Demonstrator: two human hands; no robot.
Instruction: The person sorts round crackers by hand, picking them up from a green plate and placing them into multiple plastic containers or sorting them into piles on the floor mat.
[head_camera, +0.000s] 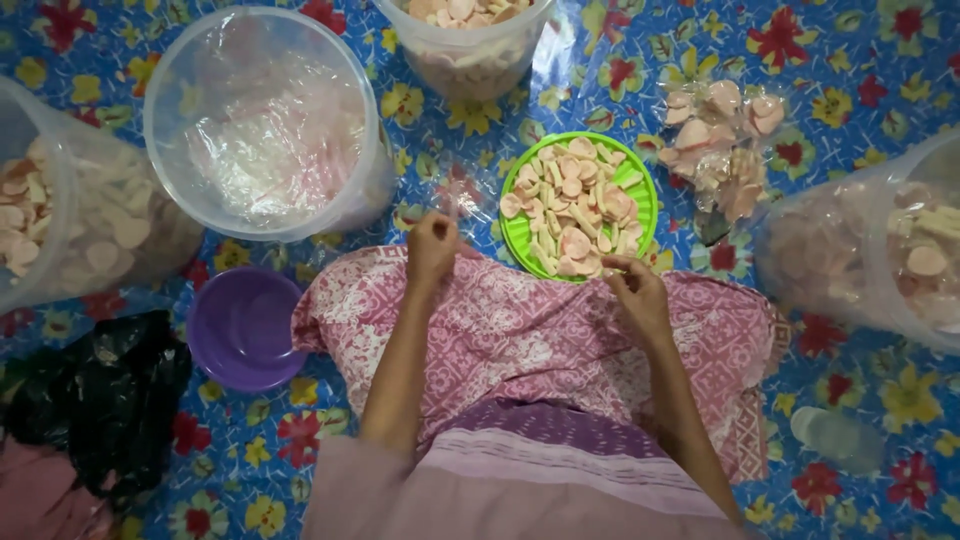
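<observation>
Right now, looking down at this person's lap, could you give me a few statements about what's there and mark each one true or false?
1. The green plate holds pale crackers. True.
2. The purple bowl is full of crackers. False: it looks empty.
3. The right hand is at the plate's near edge. True.
4. The left hand rests inside the purple bowl. False: it is raised over the pink patterned cloth.
5. The floor covering is plain white. False: blue with flowers.

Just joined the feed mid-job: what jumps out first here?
The green plate heaped with pale pink crackers sits dead centre on the flowered blue mat, just ahead of the person's lap. The right hand is at its near rim, and the left hand pinches a clear plastic bag. Big tubs ring the scene.
</observation>
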